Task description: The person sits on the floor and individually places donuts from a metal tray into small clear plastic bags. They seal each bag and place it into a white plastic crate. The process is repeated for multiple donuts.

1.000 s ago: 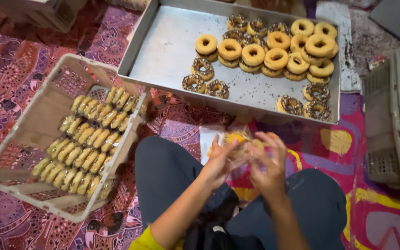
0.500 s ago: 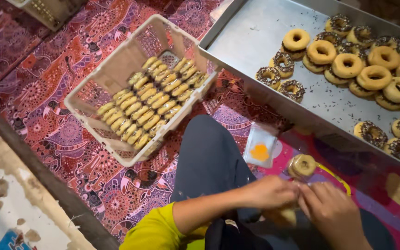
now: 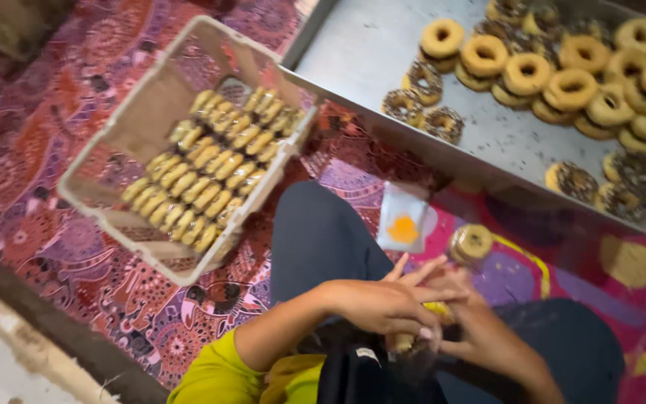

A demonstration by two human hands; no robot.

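Down over the person's lap, both hands meet around a small yellow piece point(image 3: 435, 310), mostly hidden, so I can't tell its long axis or which way it points. The left hand point(image 3: 383, 303) has fingers spread over it; the right hand point(image 3: 480, 333) curls beneath, grip pinching it as far as I can see. Just beyond sits a wrapped donut point(image 3: 471, 243) on the patterned mat point(image 3: 54, 150), beside a clear packet point(image 3: 404, 224). A crate point(image 3: 106, 161) of packed donuts lies left, a metal tray point(image 3: 368, 52) of donuts behind.
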